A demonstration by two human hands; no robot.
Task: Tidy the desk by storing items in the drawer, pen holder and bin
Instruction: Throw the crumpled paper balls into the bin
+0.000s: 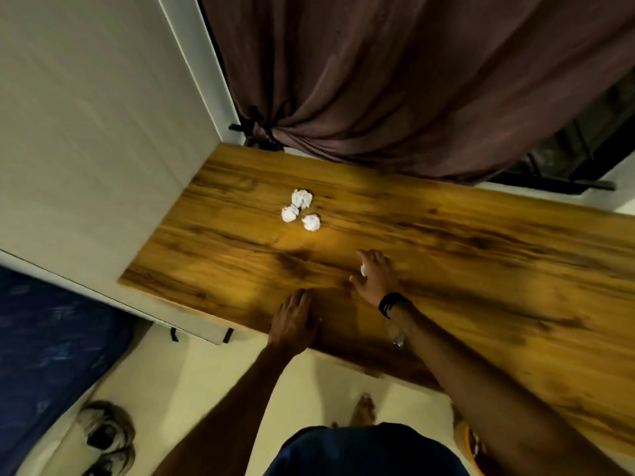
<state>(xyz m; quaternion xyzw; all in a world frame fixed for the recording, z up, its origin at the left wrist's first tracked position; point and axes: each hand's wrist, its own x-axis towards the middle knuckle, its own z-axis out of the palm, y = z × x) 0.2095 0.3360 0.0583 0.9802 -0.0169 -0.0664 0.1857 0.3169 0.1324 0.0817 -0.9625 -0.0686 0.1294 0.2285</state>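
Three crumpled white paper balls lie together on the wooden desk (pixel 481 255): one at the back (pixel 301 198), one to the left (pixel 290 213), one to the right (pixel 311 222). My right hand (pixel 372 278) reaches over the desk a little nearer than them, with a small white piece of paper (pixel 363 269) held between its curled fingers. My left hand (pixel 293 321) lies flat on the desk's near edge, fingers straight, holding nothing. No drawer, pen holder or pen shows in this blurred view.
A brown curtain (pixel 395 80) hangs behind the desk, and a pale wall panel (pixel 96 132) stands to the left. A dark blue bed cover (pixel 44 345) and shoes (pixel 106 434) lie at lower left. An orange object (pixel 476 448) sits on the floor at lower right.
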